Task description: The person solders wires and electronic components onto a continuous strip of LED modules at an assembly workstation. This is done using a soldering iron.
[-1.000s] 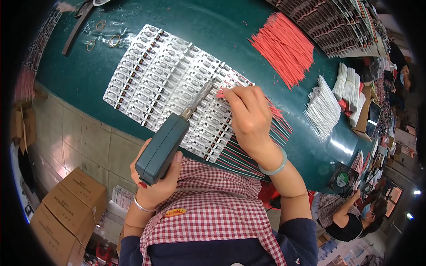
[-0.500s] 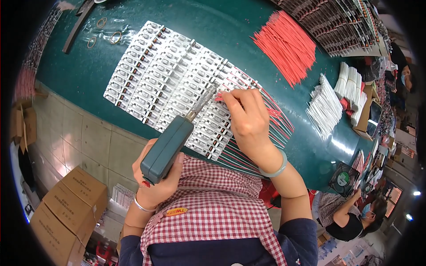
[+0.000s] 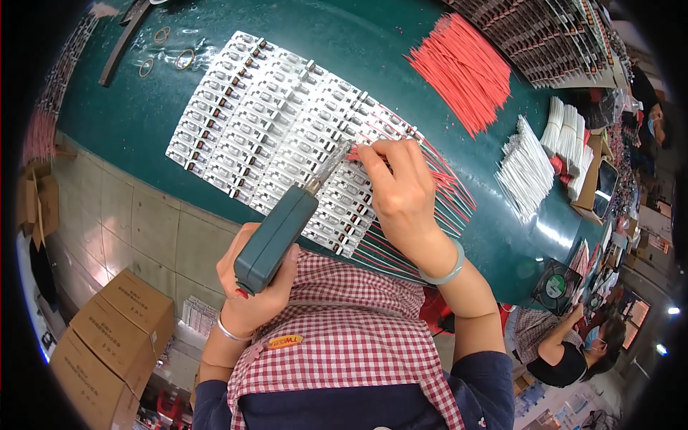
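My left hand [image 3: 259, 309] is wrapped round a dark green soldering gun [image 3: 276, 233], whose metal tip points up and right. Several rows of white boards [image 3: 283, 118] with small silver and dark parts lie beneath the tip. Beside the tip, my right hand [image 3: 403, 188] pinches a thin red wire [image 3: 352, 153] between thumb and forefinger, low over the boards. Its exact contact with the board is too small to make out. Red and white wires [image 3: 451, 197] fan out from the right-hand row, partly hidden under my right hand.
On the green table [image 3: 373, 43] lie a pile of red wires [image 3: 464, 75] and a pile of white wires [image 3: 527, 172]. Rubber bands [image 3: 185, 59] and a dark bar [image 3: 123, 49] are at the far left. A small fan [image 3: 555, 288] stands right, near another person [image 3: 566, 351].
The soldering gun and my left hand have shifted slightly right, its body tilting a little. My right hand stays nearly in place, still pinching the red wire.
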{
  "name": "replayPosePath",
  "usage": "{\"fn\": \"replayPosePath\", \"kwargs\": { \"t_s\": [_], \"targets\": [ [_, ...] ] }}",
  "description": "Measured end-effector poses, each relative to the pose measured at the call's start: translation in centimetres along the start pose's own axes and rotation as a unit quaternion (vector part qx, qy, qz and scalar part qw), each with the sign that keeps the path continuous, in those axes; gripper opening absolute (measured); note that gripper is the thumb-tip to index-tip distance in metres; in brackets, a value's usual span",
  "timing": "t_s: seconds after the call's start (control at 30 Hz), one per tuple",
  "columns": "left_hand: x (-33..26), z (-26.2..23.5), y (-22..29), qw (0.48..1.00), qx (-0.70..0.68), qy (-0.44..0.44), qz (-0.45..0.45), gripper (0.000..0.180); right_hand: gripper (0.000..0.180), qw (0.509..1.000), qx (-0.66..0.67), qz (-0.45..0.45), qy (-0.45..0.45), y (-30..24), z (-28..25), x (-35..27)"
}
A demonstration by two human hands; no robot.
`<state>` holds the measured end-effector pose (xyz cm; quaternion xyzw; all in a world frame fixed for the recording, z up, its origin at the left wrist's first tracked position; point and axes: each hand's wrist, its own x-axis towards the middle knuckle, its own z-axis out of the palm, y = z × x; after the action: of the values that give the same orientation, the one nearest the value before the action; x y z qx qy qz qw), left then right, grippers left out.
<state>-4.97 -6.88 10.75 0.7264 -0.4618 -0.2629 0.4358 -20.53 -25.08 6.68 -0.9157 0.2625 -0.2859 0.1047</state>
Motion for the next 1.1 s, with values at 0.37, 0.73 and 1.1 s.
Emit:
{"fn": "replayPosePath", "kwargs": {
  "t_s": [0.37, 0.73, 1.1],
  "targets": [
    [-1.1, -0.5, -0.5, 0.999, 0.001, 0.041, 0.002, 0.019, 0.028, 1.000, -0.015, -0.007, -0.008, 0.0, -0.2, -0.1],
    [-1.0, -0.7, -0.4, 1.000, 0.001, 0.026, 0.014, 0.020, 0.035, 0.999, 0.044, 0.020, 0.021, -1.2, -0.2, -0.6],
    [-1.2, -0.7, -0.3, 1.000, 0.000, 0.003, 0.006, 0.023, 0.030, 1.000, 0.019, -0.007, 0.002, -0.8, 0.0, -0.7]
  ]
}}
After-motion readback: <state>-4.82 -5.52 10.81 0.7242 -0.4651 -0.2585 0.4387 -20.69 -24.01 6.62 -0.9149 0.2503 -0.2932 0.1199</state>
